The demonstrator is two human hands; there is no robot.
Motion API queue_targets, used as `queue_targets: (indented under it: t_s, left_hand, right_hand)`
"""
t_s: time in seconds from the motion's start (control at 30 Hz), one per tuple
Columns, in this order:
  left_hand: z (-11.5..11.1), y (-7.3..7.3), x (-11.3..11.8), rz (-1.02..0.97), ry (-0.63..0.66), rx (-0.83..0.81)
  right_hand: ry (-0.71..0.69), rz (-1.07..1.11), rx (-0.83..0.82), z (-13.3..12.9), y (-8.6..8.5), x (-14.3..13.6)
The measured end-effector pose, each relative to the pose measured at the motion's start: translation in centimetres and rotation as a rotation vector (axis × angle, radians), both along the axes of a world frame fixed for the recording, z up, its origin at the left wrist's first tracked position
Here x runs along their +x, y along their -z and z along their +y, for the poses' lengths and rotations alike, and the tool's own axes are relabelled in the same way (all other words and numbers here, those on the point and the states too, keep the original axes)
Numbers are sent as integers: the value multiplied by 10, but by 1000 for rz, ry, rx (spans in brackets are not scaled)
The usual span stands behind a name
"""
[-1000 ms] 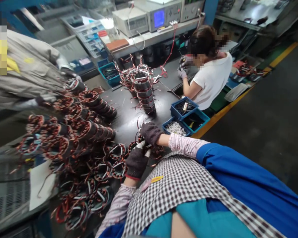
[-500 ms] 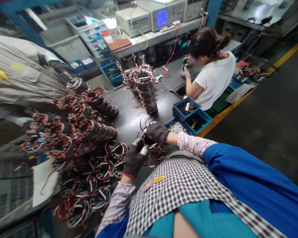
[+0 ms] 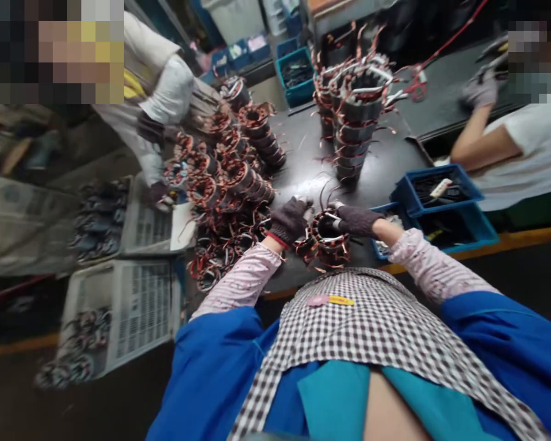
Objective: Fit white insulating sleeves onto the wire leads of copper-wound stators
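Just in front of the checkered apron stands a motor stator (image 3: 331, 251), a dark ring with copper windings and loose lead wires. My right hand (image 3: 359, 220), in a dark glove with pale fingertips, grips its upper right rim, thumb at the opening. My left hand (image 3: 290, 220), gloved alike, is just left of the ring, its fingers drawn together; what lies between them is too small to make out. Thin wires rise between both hands. Beyond them stands a tall stack of stators (image 3: 354, 131).
Many stators (image 3: 241, 180) are stacked and heaped on the left of the dark table (image 3: 298, 147). Blue bins (image 3: 441, 190) with small parts stand at right. One co-worker's gloved hand (image 3: 160, 195) is by the left stacks; another person sits at right. White crates (image 3: 142, 306) stand lower left.
The view has swung left, so the table appears further right and the crates show. My left hand has come off the stator's near side to its upper left; my right hand stays at the rim.
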State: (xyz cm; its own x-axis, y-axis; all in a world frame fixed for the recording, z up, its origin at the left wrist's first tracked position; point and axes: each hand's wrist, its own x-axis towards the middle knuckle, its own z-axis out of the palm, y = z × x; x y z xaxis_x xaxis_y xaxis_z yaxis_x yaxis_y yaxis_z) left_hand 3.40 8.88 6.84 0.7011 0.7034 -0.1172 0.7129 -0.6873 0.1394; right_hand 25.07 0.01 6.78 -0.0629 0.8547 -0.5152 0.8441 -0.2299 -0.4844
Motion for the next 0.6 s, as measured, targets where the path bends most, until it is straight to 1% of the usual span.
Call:
queue_targets:
  t_s: [0.07, 0.17, 0.23, 0.33, 0.47, 0.6]
  left_hand:
    - [-4, -5, 6, 32, 65, -20]
    - [-10, -15, 25, 163, 193, -78]
    - [-12, -21, 37, 235, 262, -102]
    - [-12, -26, 45, 237, 316, -106]
    - [-18, -22, 41, 217, 280, -137]
    - [-22, -14, 36, 191, 150, -185]
  right_hand:
    - [-51, -28, -50, 4, 2, -1]
    - [-89, -78, -95, 7, -3, -6]
    - [-75, -114, -98, 7, -6, -9]
    - [-33, -117, -85, 5, -10, -12]
    - [30, -85, -107, 4, -16, -21]
    - [80, -43, -101, 2, -23, -29]
